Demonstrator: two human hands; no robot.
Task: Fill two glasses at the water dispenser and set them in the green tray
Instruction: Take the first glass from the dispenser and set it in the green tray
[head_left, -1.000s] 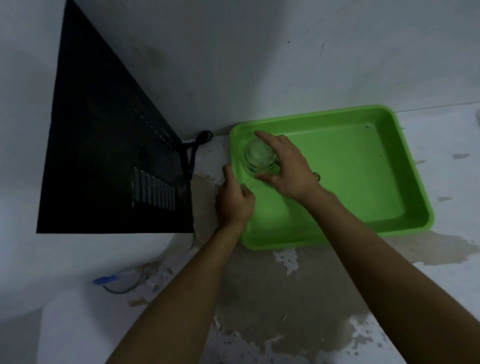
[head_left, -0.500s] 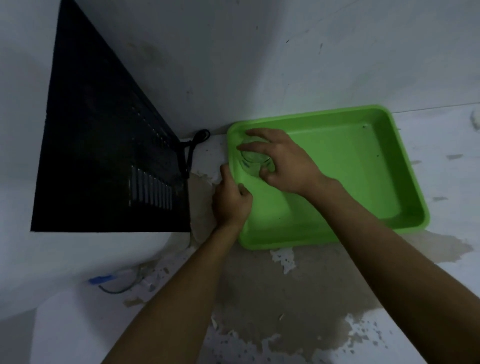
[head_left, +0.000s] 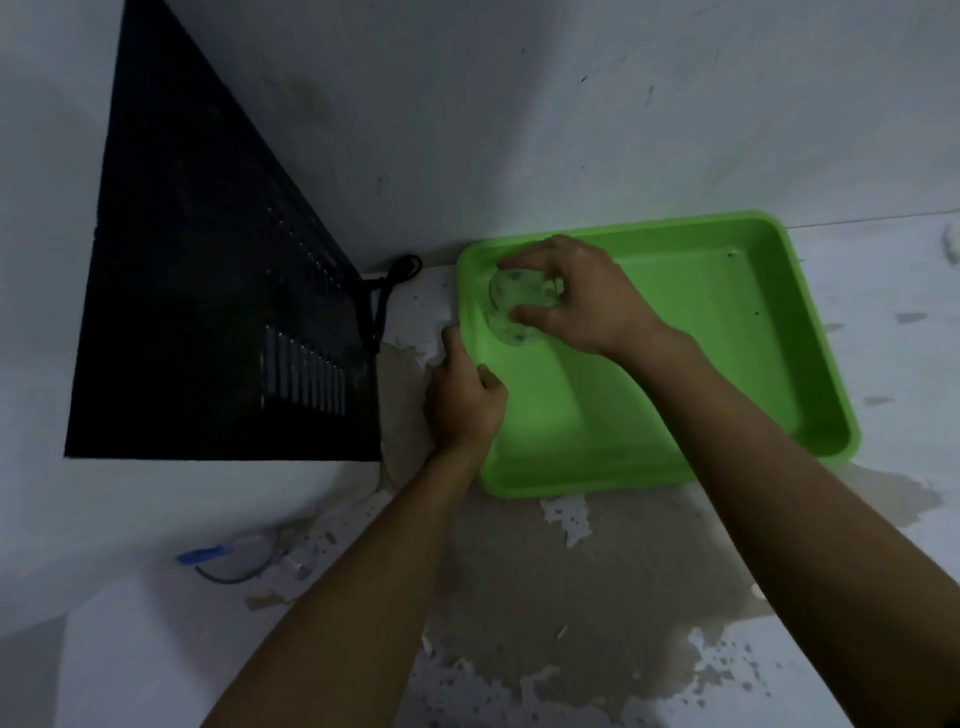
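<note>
The scene is dim. A green tray (head_left: 727, 332) lies right of centre on a pale floor (head_left: 883, 519), its far edge close to a whitish wall (head_left: 571, 104) that fills the upper half of the frame. The floor's paint is worn: a large brownish bare patch (head_left: 545, 597) spreads from below the tray toward the bottom of the frame, with flaked white chips around its edges, and a smaller worn strip runs up along the tray's left side. Small grey marks dot the floor at the right.

At the left stands a black panel (head_left: 208, 312) with rows of vent slits, and a black cord (head_left: 384, 291) loops at its right edge, near the tray's upper-left corner. Lower left, a blue-tipped wire (head_left: 208, 556) lies on the floor.

The glass (head_left: 511, 309) is in the upper-left corner of the tray; whether it touches the tray's bottom cannot be told, and it is blurred. The right hand (head_left: 582, 301) is over it, fingers and thumb curled around its rim from above. The left hand (head_left: 462, 400) grips the tray's left rim, thumb inside and on top, fingers folded outside. Both bare forearms reach in from the bottom of the frame.
</note>
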